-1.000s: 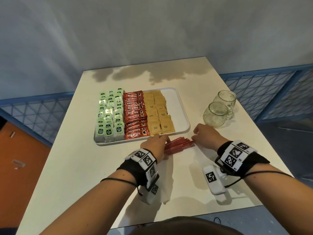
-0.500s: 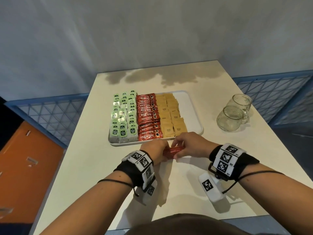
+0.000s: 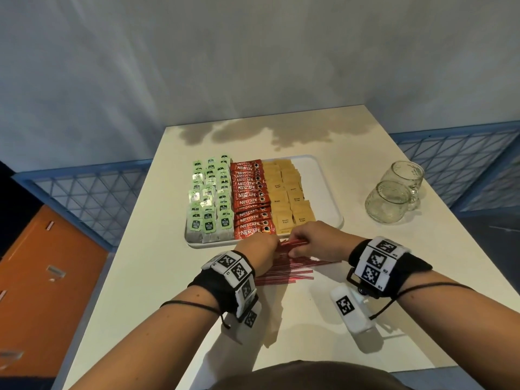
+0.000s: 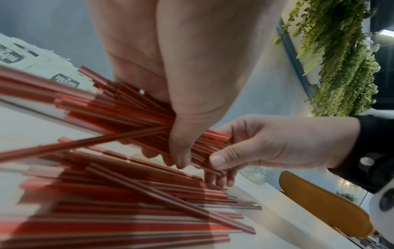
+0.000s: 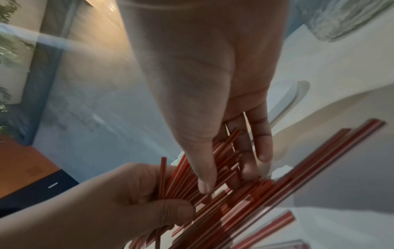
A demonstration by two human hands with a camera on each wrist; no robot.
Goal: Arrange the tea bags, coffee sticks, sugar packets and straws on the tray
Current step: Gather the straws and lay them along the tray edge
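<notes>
White tabletop (image 3: 394, 277) is carrying everything, with two glass mugs (image 3: 394, 192) standing off to the right. On it the tray (image 3: 326, 181) is lying already filled in columns: tea bags (image 3: 209, 201), coffee sticks (image 3: 251, 198), sugar packets (image 3: 289, 198), leaving a bare strip along its right side. Just in front of the tray, loose red straws (image 3: 284, 274) are fanning across the table, long axes running left to right. Both hands are working a lifted bundle of straws (image 4: 132, 114): the left hand (image 3: 259, 253) is curling round its middle, and the right hand (image 3: 315, 239) is pinching the ends between thumb and fingers (image 4: 217, 159). That bare strip is lying beyond and to the right, running front to back, so the bundle probably needs turning crosswise; the right hand is nearer.
</notes>
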